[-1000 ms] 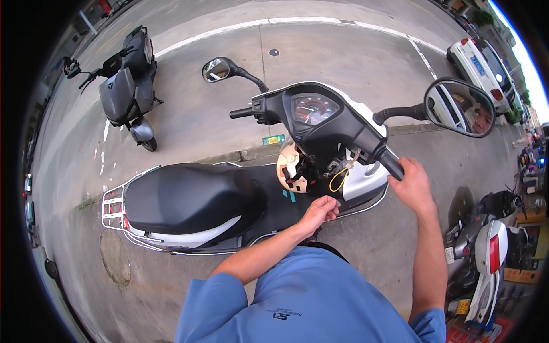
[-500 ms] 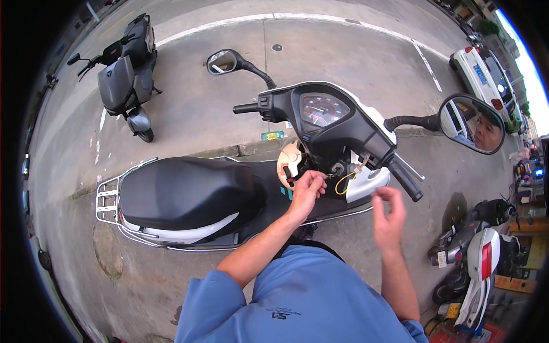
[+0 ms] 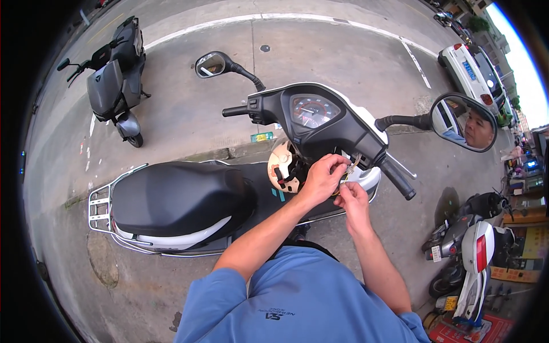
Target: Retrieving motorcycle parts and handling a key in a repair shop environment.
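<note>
In front of me stands a white and black scooter [image 3: 189, 194], its front bodywork open below the dashboard [image 3: 313, 111]. My left hand [image 3: 325, 178] is at this opening, thumb and fingers pinched together beside a light-coloured bundle of wires [image 3: 355, 164]; what is between them is too small to make out. Just below and to the right, my right hand [image 3: 353, 201] is closed with its fingertips on a thin yellow wire [image 3: 336, 193]. The hands nearly meet. A cream helmet [image 3: 282, 167] rests on the footboard, left of my left hand.
The black handlebar grip [image 3: 398, 179] and right mirror [image 3: 464, 122] jut out beyond my right hand. A grey scooter [image 3: 117, 86] is parked at the far left. More scooters [image 3: 477, 251] stand at the right, and a white car [image 3: 466, 71] is farther off.
My left hand has moved right, toward the wire bundle. My right hand has come left and closed at the yellow wire. The view has shifted slightly.
</note>
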The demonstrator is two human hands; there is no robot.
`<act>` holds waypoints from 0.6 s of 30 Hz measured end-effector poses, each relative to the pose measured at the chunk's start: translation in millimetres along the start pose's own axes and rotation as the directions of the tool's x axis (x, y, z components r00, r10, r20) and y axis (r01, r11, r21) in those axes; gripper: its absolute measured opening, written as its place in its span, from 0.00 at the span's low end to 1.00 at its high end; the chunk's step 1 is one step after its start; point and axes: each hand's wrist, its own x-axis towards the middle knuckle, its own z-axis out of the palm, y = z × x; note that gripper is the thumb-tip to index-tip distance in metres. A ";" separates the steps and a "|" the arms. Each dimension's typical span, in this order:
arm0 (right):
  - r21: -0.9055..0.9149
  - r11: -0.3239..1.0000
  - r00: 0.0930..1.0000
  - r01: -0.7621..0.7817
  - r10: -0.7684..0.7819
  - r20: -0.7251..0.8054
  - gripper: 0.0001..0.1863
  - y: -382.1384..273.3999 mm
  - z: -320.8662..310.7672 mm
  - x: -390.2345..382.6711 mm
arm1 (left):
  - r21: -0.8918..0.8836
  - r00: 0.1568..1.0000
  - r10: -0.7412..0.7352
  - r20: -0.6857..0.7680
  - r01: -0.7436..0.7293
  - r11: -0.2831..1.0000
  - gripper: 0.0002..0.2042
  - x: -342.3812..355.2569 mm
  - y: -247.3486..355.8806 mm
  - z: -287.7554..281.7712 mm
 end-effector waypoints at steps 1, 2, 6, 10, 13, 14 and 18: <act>0.000 1.000 1.000 0.001 -0.001 -0.002 0.07 -0.5 0.0 1.0 | -0.001 1.000 -0.007 0.010 0.007 1.000 0.09 1.5 0.5 0.5; 0.012 1.000 1.000 0.001 -0.001 -0.006 0.07 -0.7 0.2 1.8 | -0.002 1.000 -0.015 0.019 0.015 1.000 0.09 2.8 1.0 1.0; 0.047 0.999 1.000 0.002 -0.001 -0.026 0.05 -3.0 3.0 1.5 | -0.068 0.998 -0.054 0.046 0.057 0.996 0.09 7.4 -5.9 1.1; 0.081 0.996 0.999 0.032 -0.030 -0.027 0.04 -5.3 -0.3 0.3 | -0.092 0.999 -0.030 0.042 0.034 0.995 0.09 11.2 -5.8 6.6; 0.101 0.994 0.999 0.029 -0.026 -0.026 0.04 -4.4 -0.1 0.8 | -0.121 0.996 -0.069 0.050 0.075 0.990 0.09 11.8 -9.8 6.4; 0.104 0.994 0.999 0.033 -0.031 -0.021 0.04 -3.3 -0.9 1.4 | -0.130 0.995 -0.087 0.055 0.093 0.987 0.09 12.1 -10.1 6.3; 0.099 0.995 1.000 0.022 -0.020 -0.021 0.04 -7.3 1.6 -1.1 | -0.173 0.991 -0.104 0.088 0.118 0.978 0.09 10.8 -10.1 5.4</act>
